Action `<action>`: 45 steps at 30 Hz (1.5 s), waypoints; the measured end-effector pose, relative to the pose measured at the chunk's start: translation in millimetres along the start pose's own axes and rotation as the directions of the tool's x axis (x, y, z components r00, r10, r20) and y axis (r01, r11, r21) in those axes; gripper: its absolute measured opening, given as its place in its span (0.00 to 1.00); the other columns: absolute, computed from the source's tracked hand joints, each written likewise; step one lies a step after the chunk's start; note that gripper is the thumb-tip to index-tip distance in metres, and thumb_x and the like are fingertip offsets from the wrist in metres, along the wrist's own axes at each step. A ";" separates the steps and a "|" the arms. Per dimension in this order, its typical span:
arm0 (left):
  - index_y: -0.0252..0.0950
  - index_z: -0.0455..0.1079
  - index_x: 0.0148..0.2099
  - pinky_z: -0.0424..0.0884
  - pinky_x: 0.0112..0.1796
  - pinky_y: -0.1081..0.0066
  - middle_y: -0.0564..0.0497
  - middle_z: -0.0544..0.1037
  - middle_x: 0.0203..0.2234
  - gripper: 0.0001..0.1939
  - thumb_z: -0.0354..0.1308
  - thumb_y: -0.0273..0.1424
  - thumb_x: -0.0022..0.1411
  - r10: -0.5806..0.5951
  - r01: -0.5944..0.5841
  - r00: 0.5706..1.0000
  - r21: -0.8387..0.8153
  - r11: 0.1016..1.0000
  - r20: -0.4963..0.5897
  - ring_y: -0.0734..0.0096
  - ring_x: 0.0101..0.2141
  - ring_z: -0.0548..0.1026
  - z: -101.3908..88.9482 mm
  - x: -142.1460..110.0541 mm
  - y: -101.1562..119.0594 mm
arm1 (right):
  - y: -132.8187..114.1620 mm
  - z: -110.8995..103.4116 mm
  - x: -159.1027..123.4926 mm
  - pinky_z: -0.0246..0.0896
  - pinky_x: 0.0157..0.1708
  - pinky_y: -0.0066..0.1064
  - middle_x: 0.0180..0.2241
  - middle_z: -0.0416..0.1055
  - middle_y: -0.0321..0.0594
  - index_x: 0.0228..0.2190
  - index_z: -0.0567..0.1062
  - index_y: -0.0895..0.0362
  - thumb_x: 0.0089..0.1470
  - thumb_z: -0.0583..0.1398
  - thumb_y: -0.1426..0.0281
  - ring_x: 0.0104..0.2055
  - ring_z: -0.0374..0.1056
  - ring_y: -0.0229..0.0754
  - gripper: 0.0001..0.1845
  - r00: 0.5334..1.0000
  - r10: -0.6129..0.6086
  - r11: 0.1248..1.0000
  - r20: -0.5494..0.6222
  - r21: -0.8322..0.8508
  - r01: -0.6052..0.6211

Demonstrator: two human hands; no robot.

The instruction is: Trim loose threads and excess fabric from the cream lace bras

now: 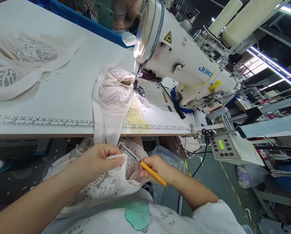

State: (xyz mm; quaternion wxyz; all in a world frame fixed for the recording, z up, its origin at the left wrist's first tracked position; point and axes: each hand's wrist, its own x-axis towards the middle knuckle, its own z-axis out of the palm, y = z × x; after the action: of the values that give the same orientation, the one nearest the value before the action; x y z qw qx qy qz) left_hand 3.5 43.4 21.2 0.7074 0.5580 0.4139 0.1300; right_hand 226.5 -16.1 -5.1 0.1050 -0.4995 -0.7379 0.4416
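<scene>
My left hand is closed, its thumb and fingers pinching the pale edge of a lace bra that lies over my lap. In my right hand is a seam ripper with an orange handle and slim metal shaft. Its metal end points up and left, close to the pinched edge; whether it touches the cloth I cannot tell. Another white lace bra piece lies on the table by the needle, and its bands hang over the front edge behind my left hand.
A JUKI sewing machine stands over the white table, which has a printed ruler along its front. More lace pieces lie at the left. Yellowish scraps lie near the needle. A control box and clear plastic bin are at the right.
</scene>
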 end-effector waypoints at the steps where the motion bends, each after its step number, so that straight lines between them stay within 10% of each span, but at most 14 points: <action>1: 0.35 0.60 0.21 0.49 0.24 0.75 0.59 0.54 0.17 0.18 0.54 0.43 0.53 0.008 -0.007 1.000 0.034 0.999 -0.010 0.77 0.21 0.52 0.0 -1.4 0.5 | 0.5 0.5 -0.1 0.40 0.17 0.25 0.15 0.46 0.28 0.17 0.53 0.56 0.47 0.49 0.41 0.19 0.42 0.30 0.31 1.000 -0.008 1.000 -0.027 0.010 0.008; 11: 0.38 0.66 0.20 0.60 0.25 0.75 0.56 0.67 0.20 0.12 0.58 0.37 0.51 0.278 -0.224 0.918 0.207 0.952 -0.283 0.74 0.23 0.64 6.7 -22.1 9.0 | -20.8 -3.4 -3.7 0.53 0.22 0.28 0.23 0.58 0.35 0.26 0.59 0.57 0.39 0.47 0.34 0.23 0.53 0.34 0.37 0.946 -0.170 0.975 -0.276 0.090 0.201; 16: 0.39 0.74 0.25 0.67 0.30 0.74 0.54 0.76 0.26 0.03 0.62 0.33 0.46 0.133 -0.149 0.883 0.000 0.989 -0.450 0.69 0.29 0.70 9.8 -30.8 8.8 | -25.1 -5.4 -3.9 0.56 0.26 0.29 0.24 0.60 0.36 0.25 0.61 0.57 0.38 0.50 0.34 0.26 0.56 0.36 0.37 0.946 -0.184 0.982 -0.268 -0.009 0.189; 22: 0.38 0.72 0.28 0.67 0.22 0.79 0.57 0.74 0.21 0.06 0.65 0.31 0.44 -0.114 -0.045 0.813 -0.257 0.965 -0.571 0.75 0.22 0.69 15.8 -38.7 12.7 | -25.7 15.5 1.8 0.58 0.29 0.28 0.29 0.64 0.37 0.29 0.63 0.57 0.40 0.63 0.49 0.30 0.60 0.37 0.27 0.934 -0.183 0.979 -0.306 0.033 0.203; 33: 0.38 0.72 0.28 0.69 0.21 0.81 0.54 0.76 0.28 0.02 0.62 0.28 0.47 0.048 -0.144 0.641 -0.059 0.988 -0.766 0.74 0.24 0.72 32.1 -64.2 18.3 | -31.9 54.9 6.2 0.53 0.25 0.23 0.25 0.62 0.30 0.26 0.60 0.56 0.38 0.64 0.75 0.26 0.56 0.32 0.16 0.908 -0.214 0.926 -0.361 0.221 0.307; 45: 0.40 0.74 0.25 0.70 0.26 0.67 0.51 0.76 0.25 0.03 0.64 0.27 0.45 0.309 -0.346 0.732 0.060 0.936 -0.607 0.62 0.30 0.72 -4.2 -71.8 -17.5 | -27.3 49.0 13.3 0.57 0.29 0.24 0.26 0.62 0.35 0.24 0.66 0.58 0.42 0.63 0.70 0.29 0.59 0.35 0.10 0.896 -0.302 0.852 -0.327 0.328 0.407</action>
State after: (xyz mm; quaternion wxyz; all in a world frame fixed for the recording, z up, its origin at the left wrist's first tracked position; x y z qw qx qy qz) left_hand -49.2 -6.2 37.0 0.5181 0.5298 0.5102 0.4365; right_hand 173.3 -34.9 -17.1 0.3790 -0.3766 -0.6951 0.4811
